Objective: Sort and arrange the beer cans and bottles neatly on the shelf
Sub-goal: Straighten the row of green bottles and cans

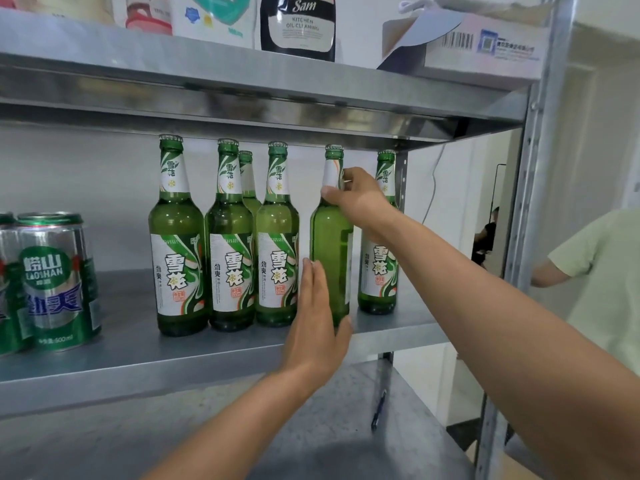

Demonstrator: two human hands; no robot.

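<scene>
One grey metal shelf (138, 358) held beer cans (55, 282) at nine o'clock; the right hand (360, 199) gripped the neck of a green beer bottle (329, 244), and the left hand (315, 320) lay flat against it.

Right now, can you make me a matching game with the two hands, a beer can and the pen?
1. left hand
2. right hand
3. beer can
4. pen

A. lies on the lower shelf
B. grips the neck of the bottle
C. stands upright, far left
D. rests flat against the bottle's side

Pairs: 1-D, 2-B, 3-C, 4-A
</scene>
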